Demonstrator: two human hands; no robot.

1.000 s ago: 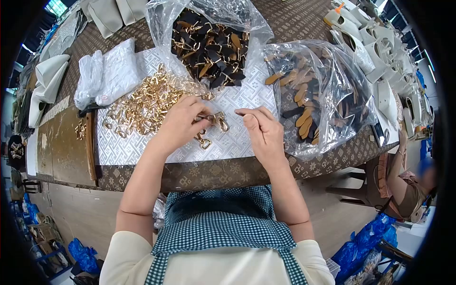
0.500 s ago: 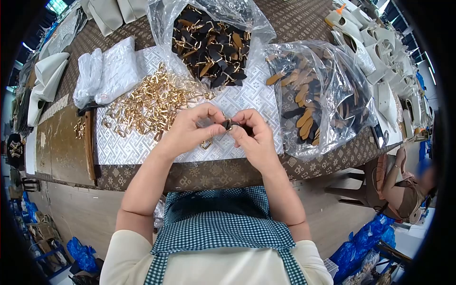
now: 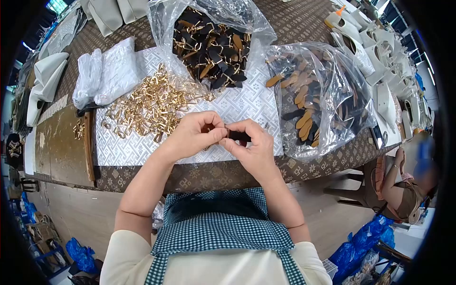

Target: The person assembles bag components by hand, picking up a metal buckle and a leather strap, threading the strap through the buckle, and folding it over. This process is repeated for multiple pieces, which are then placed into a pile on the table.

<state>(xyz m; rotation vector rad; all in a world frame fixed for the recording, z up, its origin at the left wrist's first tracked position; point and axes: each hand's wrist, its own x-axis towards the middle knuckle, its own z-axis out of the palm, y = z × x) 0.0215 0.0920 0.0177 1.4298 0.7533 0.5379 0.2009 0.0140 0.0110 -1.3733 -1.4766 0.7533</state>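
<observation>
My left hand (image 3: 197, 136) and my right hand (image 3: 253, 147) meet at the front of the patterned white sheet. Between them is a small black leather tab (image 3: 242, 136), gripped by the fingers of both hands. A gold metal ring sits at the tab's end, now mostly covered by my fingertips. Left of my hands spreads a pile of gold metal rings (image 3: 147, 107). Beyond them, an open plastic bag (image 3: 260, 28) holds black and brown tabs with gold rings. To the right, a clear plastic bag (image 3: 332, 118) contains brown and black leather tabs (image 3: 304, 124).
A stack of white plastic packets (image 3: 116, 71) lies at the back left. A brown board (image 3: 61, 147) with a wooden strip is at the left edge. Pale bag pieces (image 3: 380, 57) line the right side. A seated person (image 3: 403, 190) is at far right.
Both hands have drawn closer together and slightly lower around the tab. The gold ring that showed between the fingertips is now mostly hidden.
</observation>
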